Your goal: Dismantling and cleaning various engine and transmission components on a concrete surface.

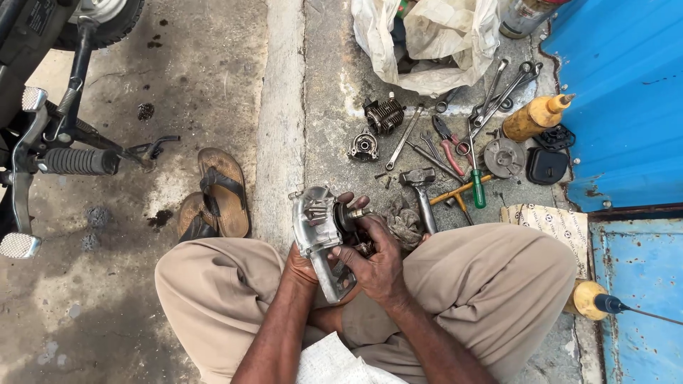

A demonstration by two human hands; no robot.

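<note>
I squat on a concrete floor with a silver metal engine cover [316, 226] held between my knees. My left hand [300, 269] grips the cover from below and behind, mostly hidden by it. My right hand [375, 257] is closed on a dark round part [346, 215] with a small brass-coloured shaft tip, set against the cover's right side. A grey rag [405, 224] lies just past my right hand.
Ahead lie a hammer [421, 190], wrenches [404, 136], pliers [448, 142], a green-handled screwdriver [477, 181], a finned cylinder [385, 114], an oil bottle [535, 117] and a white sack [434, 43]. Sandals [222, 190] and a motorcycle footrest [75, 161] are left; a blue wall [626, 92] is right.
</note>
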